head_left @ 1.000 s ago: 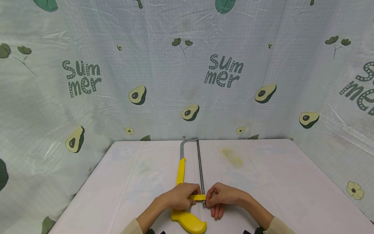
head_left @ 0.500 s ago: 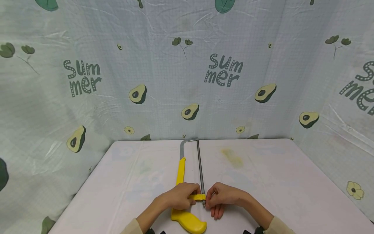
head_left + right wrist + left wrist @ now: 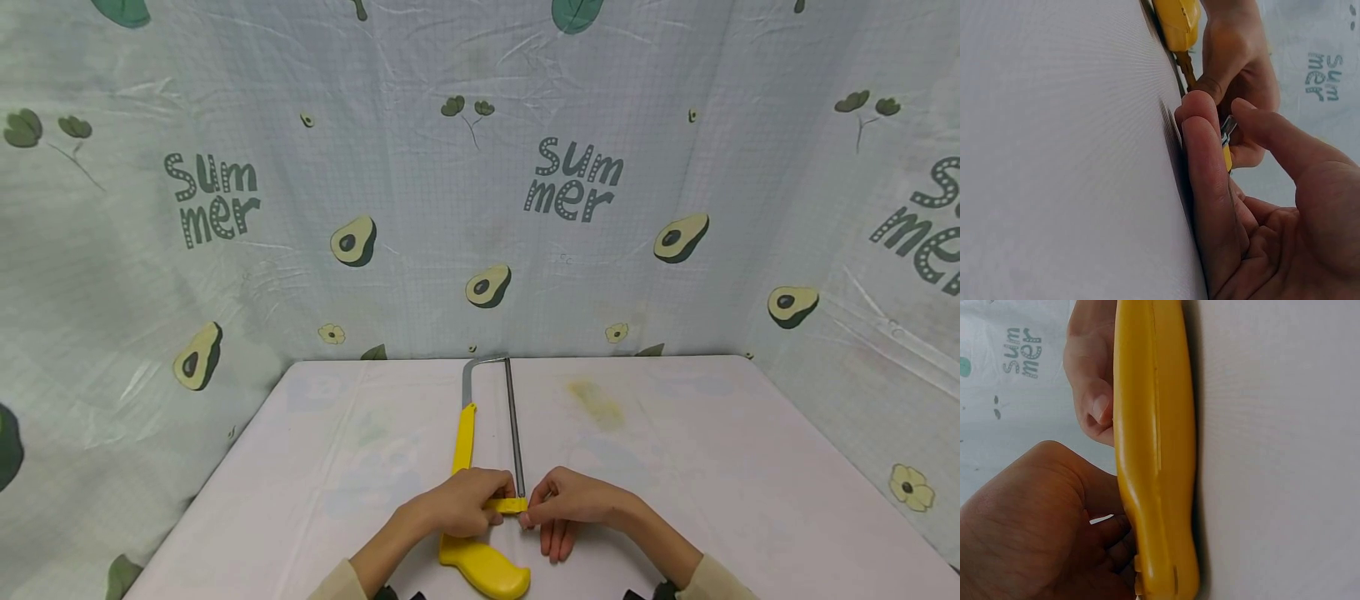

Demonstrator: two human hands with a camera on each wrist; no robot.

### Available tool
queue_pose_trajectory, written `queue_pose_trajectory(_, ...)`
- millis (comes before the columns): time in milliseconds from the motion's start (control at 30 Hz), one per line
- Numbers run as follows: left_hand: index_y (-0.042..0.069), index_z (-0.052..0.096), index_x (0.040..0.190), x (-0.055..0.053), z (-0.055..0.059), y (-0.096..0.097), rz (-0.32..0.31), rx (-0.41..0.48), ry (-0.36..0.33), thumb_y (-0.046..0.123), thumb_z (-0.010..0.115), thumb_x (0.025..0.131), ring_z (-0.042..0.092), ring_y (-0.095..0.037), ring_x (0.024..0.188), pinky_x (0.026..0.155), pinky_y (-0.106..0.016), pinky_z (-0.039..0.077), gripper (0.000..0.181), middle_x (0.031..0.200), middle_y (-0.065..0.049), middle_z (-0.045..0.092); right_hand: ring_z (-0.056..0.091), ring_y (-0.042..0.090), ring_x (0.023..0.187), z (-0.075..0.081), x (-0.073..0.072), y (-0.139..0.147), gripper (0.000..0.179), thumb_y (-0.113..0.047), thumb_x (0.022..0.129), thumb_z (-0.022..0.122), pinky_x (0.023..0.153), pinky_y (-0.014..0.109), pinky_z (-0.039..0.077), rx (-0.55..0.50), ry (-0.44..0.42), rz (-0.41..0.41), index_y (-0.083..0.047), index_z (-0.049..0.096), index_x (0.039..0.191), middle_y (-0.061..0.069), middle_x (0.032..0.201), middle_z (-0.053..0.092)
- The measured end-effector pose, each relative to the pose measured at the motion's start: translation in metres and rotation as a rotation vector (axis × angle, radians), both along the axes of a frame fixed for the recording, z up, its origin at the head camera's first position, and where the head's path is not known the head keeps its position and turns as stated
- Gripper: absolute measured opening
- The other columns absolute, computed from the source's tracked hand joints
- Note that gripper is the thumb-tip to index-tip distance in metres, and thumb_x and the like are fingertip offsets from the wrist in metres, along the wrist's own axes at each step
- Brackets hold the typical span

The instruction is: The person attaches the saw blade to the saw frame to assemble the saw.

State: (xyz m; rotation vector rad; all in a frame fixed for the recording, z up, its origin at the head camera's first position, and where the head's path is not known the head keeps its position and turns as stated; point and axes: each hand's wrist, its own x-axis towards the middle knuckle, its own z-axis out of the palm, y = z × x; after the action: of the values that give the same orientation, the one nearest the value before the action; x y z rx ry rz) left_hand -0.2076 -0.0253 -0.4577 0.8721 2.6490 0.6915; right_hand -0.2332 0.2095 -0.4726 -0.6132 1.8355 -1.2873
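Note:
A hacksaw (image 3: 465, 437) with a yellow frame and grip lies flat on the table, its grey blade (image 3: 514, 433) to the right. My left hand (image 3: 468, 502) grips the frame near the yellow lower arm (image 3: 506, 505). In the left wrist view the yellow handle (image 3: 1160, 425) hides part of that hand. At the near end of the blade, the thumb and forefinger of my right hand (image 3: 573, 502) pinch a small metal wing nut (image 3: 1229, 128), mostly covered by the fingers. The other right fingers (image 3: 1207, 162) rest against the table.
A white table (image 3: 675, 467) spreads around the saw, with a yellowish stain (image 3: 597, 406) toward the back right. Behind and at both sides hangs a pale curtain (image 3: 420, 183) printed with avocados and lettering.
My right thumb and fingertips have shifted slightly left, over the wing nut, which showed more before. The left hand and the hacksaw stay in place.

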Motion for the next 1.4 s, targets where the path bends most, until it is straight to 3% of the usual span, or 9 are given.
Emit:
queue_pose_trajectory(767,0.021,0.062,0.104,-0.0046,-0.0016,0.0003,-0.022,0.01,0.041,0.01,0.073,0.092,0.048,-0.002,0.078,0.076,-0.019,0.043,0.02,0.086,0.013,0.054,0.07,0.01,0.053,0.0046,-0.0037,0.0031,0.025,-0.024,0.098,0.068,0.053,0.024,0.056,-0.013,-0.023,0.021,0.001,0.071,0.098,0.005,0.068,0.073)
queue_pose_trajectory(1400,0.022,0.061,0.105,-0.0079,-0.0028,0.0041,0.003,0.016,0.0,0.01,0.072,0.092,0.05,-0.002,0.08,0.077,-0.019,0.044,0.021,0.087,0.014,0.055,0.07,0.009,0.054,0.005,-0.0078,0.0062,0.023,-0.022,0.096,0.068,0.053,0.023,0.056,-0.014,-0.03,0.035,0.001,0.071,0.101,0.004,0.069,0.073)
